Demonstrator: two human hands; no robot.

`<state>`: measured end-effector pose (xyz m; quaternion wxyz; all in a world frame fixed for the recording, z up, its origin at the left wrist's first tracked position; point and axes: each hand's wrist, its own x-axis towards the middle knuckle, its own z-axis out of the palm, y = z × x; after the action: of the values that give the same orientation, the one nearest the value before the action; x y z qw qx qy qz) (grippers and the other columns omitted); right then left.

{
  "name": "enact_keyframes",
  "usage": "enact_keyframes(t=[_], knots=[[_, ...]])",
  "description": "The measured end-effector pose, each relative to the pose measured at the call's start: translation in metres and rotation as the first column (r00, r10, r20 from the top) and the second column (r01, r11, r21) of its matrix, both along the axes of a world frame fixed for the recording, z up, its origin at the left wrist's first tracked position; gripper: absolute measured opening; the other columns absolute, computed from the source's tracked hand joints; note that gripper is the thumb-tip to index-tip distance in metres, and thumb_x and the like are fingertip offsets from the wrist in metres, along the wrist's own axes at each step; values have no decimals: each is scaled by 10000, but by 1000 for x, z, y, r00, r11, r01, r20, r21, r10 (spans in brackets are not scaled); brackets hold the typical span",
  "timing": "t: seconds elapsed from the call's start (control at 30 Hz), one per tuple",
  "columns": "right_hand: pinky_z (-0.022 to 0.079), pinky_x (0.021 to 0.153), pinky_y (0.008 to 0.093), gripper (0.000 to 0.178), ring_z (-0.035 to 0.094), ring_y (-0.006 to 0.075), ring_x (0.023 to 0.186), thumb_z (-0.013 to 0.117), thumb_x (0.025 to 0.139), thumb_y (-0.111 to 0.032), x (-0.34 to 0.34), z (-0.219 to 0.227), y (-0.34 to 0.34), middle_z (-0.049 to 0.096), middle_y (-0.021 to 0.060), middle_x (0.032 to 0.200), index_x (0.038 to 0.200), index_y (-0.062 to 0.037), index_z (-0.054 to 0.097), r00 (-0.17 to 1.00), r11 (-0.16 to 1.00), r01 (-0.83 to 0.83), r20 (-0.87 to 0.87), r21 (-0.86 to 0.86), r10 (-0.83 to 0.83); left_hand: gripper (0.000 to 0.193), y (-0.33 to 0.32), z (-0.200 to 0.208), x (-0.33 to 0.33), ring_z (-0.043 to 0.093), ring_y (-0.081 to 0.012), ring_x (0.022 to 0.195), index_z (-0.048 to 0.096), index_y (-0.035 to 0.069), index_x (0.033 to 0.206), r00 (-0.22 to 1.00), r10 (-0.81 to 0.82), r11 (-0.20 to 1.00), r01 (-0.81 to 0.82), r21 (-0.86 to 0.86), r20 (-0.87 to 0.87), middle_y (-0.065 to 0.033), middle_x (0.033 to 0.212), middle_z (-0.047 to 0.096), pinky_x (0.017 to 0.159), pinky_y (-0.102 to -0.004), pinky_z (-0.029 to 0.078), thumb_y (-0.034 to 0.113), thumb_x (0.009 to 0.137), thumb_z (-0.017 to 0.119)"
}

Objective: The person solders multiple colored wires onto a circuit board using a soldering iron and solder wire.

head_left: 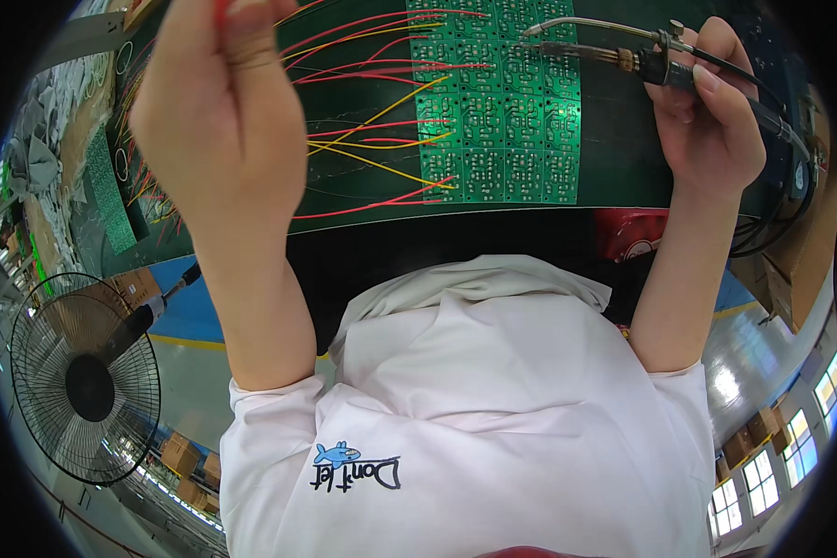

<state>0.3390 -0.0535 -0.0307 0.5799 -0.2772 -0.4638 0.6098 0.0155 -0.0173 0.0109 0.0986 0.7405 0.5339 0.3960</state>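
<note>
My right hand (711,126) grips a soldering iron (656,69) with a thin metal solder-feed tube (597,25) clamped alongside it. The iron's tip reaches left over the upper part of a green panel of circuit boards (498,139). Red and yellow wires (372,126) run from the left onto the panel's left columns, their ends at its solder points. My left hand (228,121) is raised left of the panel, above the wires, with its fingers closed. Something red shows at its fingertips, but the top edge cuts it off and I cannot make it out.
A narrow green board strip (108,191) lies at the dark green table's (614,172) left end, near grey cloth-like scraps (42,153). A black fan (86,386) stands at lower left. Black cables (795,200) hang at the right, by cardboard boxes (790,265).
</note>
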Motion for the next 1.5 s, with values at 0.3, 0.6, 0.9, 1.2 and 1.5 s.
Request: enact_keyframes(t=[0.3,0.6,0.9,1.2,1.5], knots=[[301,601,221,90,361,88,679,511,883,-61,2,3,-2,474,51,796,910,-63,425,1000,999,3,-20,-47,-4,364,-49,23,21,385,-53,700,546,10,949,919,-154,739,351,-575,363,20,775,477,615,-199,308,349,1057,471],[314,631,227,102,367,92,700,516,876,-71,2,6,-4,466,51,806,905,-63,418,999,999,-22,45,-34,23,127,-46,4,20,387,-44,650,581,5,899,934,-260,781,352,-516,243,37,716,483,549,-209,306,89,987,619],[311,590,241,247,367,93,665,609,829,-117,-10,13,-26,422,30,738,851,-103,363,972,998,60,226,16,-62,84,-24,-37,20,540,-162,607,635,9,857,882,-472,881,472,20,-11,-62,725,592,534,-262,431,20,843,717],[331,578,261,292,407,100,619,678,837,-134,-13,1,-31,471,29,710,868,-117,388,982,997,55,176,60,-65,107,-23,-42,20,494,-161,553,629,10,840,864,-502,861,503,-77,35,-55,694,555,485,-262,397,21,815,732],[344,589,263,302,415,102,626,682,835,-172,-7,1,-28,481,30,719,884,-125,388,967,998,27,253,58,-41,96,-23,-33,23,477,-99,566,616,-5,843,885,-451,853,465,-237,113,-47,730,554,489,-221,364,12,835,710]])
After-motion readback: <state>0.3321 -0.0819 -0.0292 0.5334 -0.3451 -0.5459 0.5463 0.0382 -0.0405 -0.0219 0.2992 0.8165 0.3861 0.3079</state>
